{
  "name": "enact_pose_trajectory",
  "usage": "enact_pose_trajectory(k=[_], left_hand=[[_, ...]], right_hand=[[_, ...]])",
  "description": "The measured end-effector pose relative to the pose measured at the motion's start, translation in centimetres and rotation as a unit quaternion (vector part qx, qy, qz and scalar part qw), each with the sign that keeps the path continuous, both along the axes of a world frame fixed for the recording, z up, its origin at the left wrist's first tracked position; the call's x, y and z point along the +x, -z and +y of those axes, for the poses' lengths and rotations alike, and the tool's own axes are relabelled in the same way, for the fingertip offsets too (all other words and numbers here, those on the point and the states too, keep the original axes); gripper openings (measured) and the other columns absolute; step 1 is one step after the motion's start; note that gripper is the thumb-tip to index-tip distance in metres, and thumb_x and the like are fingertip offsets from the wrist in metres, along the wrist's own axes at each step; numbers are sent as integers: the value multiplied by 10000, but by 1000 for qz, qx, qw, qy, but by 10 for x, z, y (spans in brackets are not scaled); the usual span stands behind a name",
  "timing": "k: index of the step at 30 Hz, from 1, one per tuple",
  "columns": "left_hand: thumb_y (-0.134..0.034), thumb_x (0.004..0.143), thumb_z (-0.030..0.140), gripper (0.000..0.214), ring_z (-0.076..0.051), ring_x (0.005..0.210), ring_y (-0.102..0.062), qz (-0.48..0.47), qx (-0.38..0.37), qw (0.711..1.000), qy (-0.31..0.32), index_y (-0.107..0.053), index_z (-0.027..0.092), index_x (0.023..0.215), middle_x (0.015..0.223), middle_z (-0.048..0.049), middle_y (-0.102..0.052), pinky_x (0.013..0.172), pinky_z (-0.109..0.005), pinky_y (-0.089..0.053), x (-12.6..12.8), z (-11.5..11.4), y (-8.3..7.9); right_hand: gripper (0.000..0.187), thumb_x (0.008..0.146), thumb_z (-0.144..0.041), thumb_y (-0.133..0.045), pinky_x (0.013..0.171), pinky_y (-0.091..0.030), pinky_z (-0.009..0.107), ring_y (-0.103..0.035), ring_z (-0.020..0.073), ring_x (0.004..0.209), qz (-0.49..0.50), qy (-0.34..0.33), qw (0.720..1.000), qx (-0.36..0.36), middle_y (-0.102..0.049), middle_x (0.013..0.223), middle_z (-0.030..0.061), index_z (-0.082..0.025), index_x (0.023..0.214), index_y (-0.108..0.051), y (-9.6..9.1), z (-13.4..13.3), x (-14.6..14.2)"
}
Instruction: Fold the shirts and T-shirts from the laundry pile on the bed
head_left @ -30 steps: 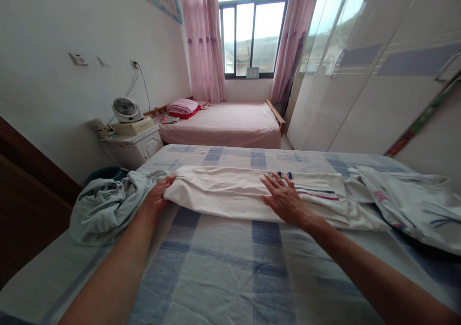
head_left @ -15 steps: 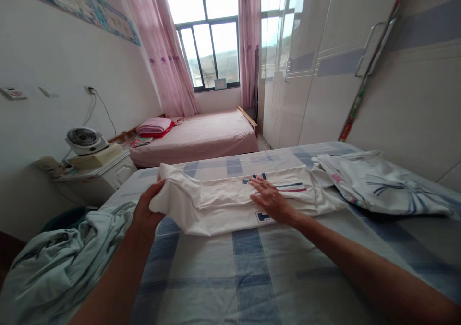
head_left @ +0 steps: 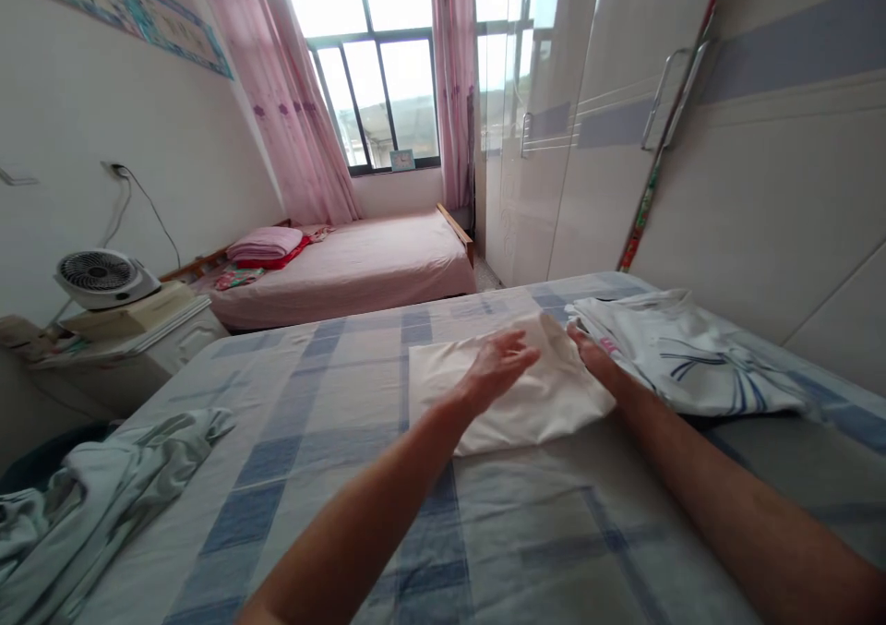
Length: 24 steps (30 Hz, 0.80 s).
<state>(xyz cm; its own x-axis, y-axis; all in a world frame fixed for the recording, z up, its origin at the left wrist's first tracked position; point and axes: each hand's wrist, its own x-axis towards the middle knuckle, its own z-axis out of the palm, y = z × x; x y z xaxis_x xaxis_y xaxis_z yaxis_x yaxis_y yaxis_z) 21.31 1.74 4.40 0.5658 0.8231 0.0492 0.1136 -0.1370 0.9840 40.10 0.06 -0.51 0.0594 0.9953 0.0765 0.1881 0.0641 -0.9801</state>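
Observation:
A white shirt (head_left: pixel 532 408), folded into a compact bundle with its plain side up, lies on the blue-and-white checked bedspread (head_left: pixel 311 477). Over its upper middle rests my left hand (head_left: pixel 502 362), fingers spread and seemingly touching the cloth. My right hand (head_left: pixel 592 353) is at the bundle's right end, closed on the raised edge, with most of its fingers hidden by the fabric. Close beyond that hand lies another white garment (head_left: pixel 692 353) with dark blue stripes and a pink mark.
Pale green crumpled clothing (head_left: pixel 117 486) lies at the bed's left edge. A small fan (head_left: pixel 107 277) stands on a box on the bedside cabinet (head_left: pixel 173 334). Beyond is a pink bed (head_left: pixel 360 265) below the window. The glossy wardrobe (head_left: pixel 595 145) runs along the right.
The shirt's left part has been folded over to the right, hiding its print. My left hand has let go of the left end and moved right; my right hand has shifted to the right end.

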Motion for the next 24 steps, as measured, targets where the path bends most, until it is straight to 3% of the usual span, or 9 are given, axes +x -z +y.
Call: enact_pose_trajectory(k=[2, 4, 6, 8, 12, 17, 21, 24], left_hand=[[-607, 771, 225, 306, -220, 987, -614, 61, 111, 991, -33, -671, 163, 1063, 1107, -127, -657, 867, -360, -483, -6, -8, 22], [-568, 776, 172, 244, -215, 1018, -603, 91, 212, 972, -54, -694, 198, 984, 1112, -98, -655, 913, -362, -472, -26, -14, 35], [-540, 795, 157, 244, -212, 1050, -596, 123, 283, 949, -70, -693, 216, 976, 1129, -86, -648, 954, -368, -458, -54, -16, 41], [-531, 826, 193, 254, -232, 1131, -560, 177, 331, 924, -78, -683, 212, 1028, 1197, -100, -620, 1003, -391, -431, -79, -15, 44], [-503, 883, 351, 380, -293, 1341, -362, 291, 388, 872, -72, -609, 183, 1207, 1393, -133, -479, 1097, -463, -324, -103, -9, 49], [-444, 909, 446, 459, -310, 1396, -251, 379, 408, 828, -72, -509, 248, 1318, 1485, -98, -366, 1107, -532, -255, -98, -6, 57], [-434, 898, 499, 534, -321, 1380, -285, 408, 411, 814, -50, -443, 256, 1373, 1470, -108, -389, 1110, -539, -231, -94, -6, 68], [-448, 883, 521, 575, -328, 1378, -286, 402, 422, 811, -43, -417, 253, 1391, 1464, -117, -396, 1113, -546, -215, -97, -7, 75]], right_hand=[[591, 886, -608, -226, 756, -559, 432, -681, 250, 890, 71, -13, 995, -63, -704, 968, 115, -190, 1115, -576, -2, -3, 2], [519, 866, -584, -342, 728, -565, 428, -691, 248, 829, 162, -32, 975, -151, -714, 905, 97, -186, 1099, -581, -4, -6, 2], [409, 838, -482, -485, 716, -569, 429, -695, 243, 770, 221, -43, 950, -215, -718, 847, 86, -169, 1082, -584, -5, -7, 1], [321, 796, -321, -578, 693, -575, 413, -691, 226, 704, 229, -30, 944, -237, -718, 801, 69, -159, 1073, -585, -6, -5, 0], [378, 684, -110, -607, 574, -571, 349, -662, 200, 579, 148, 40, 969, -194, -708, 712, 38, -165, 1058, -592, -16, 4, 2], [411, 651, -160, -615, 575, -554, 331, -646, 197, 576, 91, 78, 982, -143, -707, 717, 53, -156, 1062, -612, -23, 18, 18], [530, 632, -195, -624, 683, -535, 293, -669, 215, 777, -85, 129, 980, -126, -709, 951, 107, -139, 1158, -596, -7, 20, 35], [693, 651, -202, -596, 769, -513, 288, -654, 225, 914, -168, 161, 968, -94, -648, 1141, 151, -103, 1325, -470, 0, 15, 44]])
